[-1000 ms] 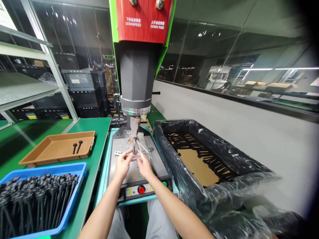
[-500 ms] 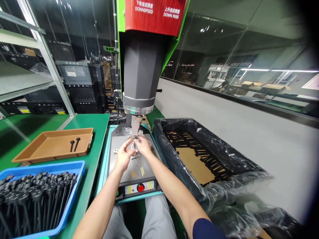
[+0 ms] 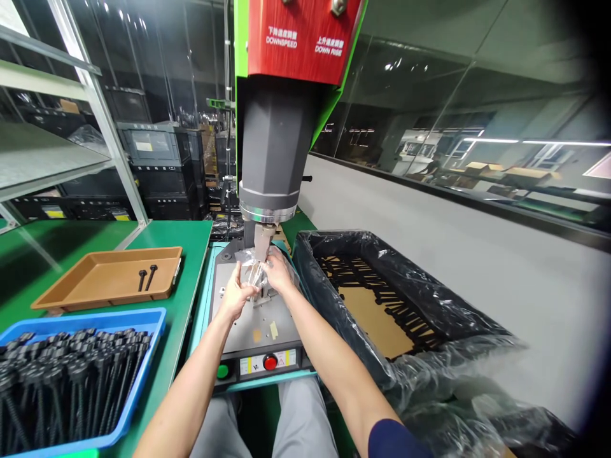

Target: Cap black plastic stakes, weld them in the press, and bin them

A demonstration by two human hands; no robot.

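Observation:
A grey metal press tip points down over the machine's metal plate. Clear plastic film and pale, shiny strips lie around the spot under the tip. To the left of that spot is my left hand, its thumb and forefinger spread apart. On the other side, my right hand has its fingers bent in close to the press tip. What those fingers hold is too small and hidden to make out. A small metal fixture sits on the plate just below my hands.
Black ribbed bolt-like parts fill a blue tray at left. Two more black parts lie in a brown tray. A bin lined with black plastic stands right, holding similar parts. Red and green buttons face me.
A small black round head seen between my fingertips earlier no longer shows. My left thumb and forefinger have spread apart, and the view has shifted slightly.

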